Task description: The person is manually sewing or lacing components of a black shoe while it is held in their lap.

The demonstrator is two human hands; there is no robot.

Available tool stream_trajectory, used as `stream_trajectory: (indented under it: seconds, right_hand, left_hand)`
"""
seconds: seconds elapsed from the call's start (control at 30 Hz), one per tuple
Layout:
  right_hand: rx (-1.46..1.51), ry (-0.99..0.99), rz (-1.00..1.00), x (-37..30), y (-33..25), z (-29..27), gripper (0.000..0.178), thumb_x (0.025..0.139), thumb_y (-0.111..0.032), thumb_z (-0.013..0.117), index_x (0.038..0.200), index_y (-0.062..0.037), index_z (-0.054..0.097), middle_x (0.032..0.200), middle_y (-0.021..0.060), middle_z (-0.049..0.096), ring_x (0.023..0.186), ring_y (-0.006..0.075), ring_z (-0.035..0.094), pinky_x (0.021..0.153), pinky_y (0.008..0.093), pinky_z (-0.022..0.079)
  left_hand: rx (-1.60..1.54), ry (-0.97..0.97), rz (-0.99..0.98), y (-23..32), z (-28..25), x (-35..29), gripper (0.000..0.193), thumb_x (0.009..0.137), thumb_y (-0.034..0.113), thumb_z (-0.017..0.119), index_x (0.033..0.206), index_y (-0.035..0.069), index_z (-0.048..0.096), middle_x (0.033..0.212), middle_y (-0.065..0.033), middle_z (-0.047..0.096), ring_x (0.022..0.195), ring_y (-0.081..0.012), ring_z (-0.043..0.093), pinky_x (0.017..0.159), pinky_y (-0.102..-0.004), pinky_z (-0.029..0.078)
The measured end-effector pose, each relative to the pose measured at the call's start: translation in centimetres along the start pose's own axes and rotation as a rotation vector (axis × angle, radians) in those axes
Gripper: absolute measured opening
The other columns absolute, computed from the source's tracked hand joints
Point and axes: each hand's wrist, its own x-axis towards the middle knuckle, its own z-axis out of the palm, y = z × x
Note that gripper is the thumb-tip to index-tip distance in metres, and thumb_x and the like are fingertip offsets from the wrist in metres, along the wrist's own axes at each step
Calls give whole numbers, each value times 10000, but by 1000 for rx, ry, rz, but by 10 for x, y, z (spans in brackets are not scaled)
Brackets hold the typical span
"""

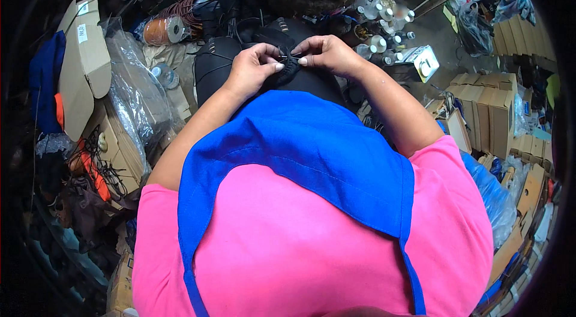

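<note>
My left hand (257, 67) and my right hand (329, 55) face each other over my lap, a short gap between their fingertips. Both have thumb and forefinger pinched together. Between them lies a small black piece (290, 72) with a ridged, laced-looking surface; its exact kind is hard to make out against the dark cloth. Thin glints show at the fingertips, too fine to name. What each pinch holds is mostly hidden. Black cloth (213, 71) covers my lap beneath, and the blue apron (300, 137) reaches up close to my wrists.
To the left stand cardboard sheets (84, 59), clear plastic wrap (135, 89) and an orange-brown spool (165, 30). White-capped bottles (384, 11) cluster at the far right, near a white-and-yellow box (423, 64). Cardboard boxes (487, 104) and a blue plastic bag (489, 191) lie on the right.
</note>
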Motion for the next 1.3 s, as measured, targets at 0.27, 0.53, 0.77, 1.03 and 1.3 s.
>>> stream_trajectory:
  seconds: [0.27,0.53,0.77,1.03,1.3]
  right_hand:
    - [-191,-16,-18,3,-22,1,164,796,-68,685,947,-13,649,893,24,644,827,84,576,764,236,469]
    - [-48,-53,-63,-1,-8,-23,126,817,-140,685,849,-33,625,809,-19,592,781,67,530,711,240,439]
    - [-302,14,-152,-6,-16,-13,164,800,-188,698,828,-37,643,888,19,540,859,109,505,764,261,419]
    - [15,-76,93,-52,-21,-38,204,828,-184,665,941,-33,587,833,-18,559,826,77,520,770,238,420]
    - [-233,88,-39,-64,0,-13,146,821,-136,678,892,-36,600,844,1,542,765,63,513,635,220,434]
  left_hand:
    - [316,-130,42,29,-8,9,185,730,-2,684,908,18,639,774,-31,645,745,-85,577,698,-244,459]
    - [947,-14,496,36,-24,-5,138,757,144,665,870,78,621,782,-93,616,794,-306,581,698,-408,440]
    - [674,-128,249,41,-11,0,134,845,99,570,955,25,557,817,-186,613,773,-351,606,685,-388,472]
    - [767,-288,236,51,-15,-1,164,834,87,559,986,24,566,822,-201,614,781,-355,612,690,-388,473]
    - [701,-248,235,45,-8,-1,155,823,79,565,967,23,572,817,-205,611,782,-354,612,690,-388,473]
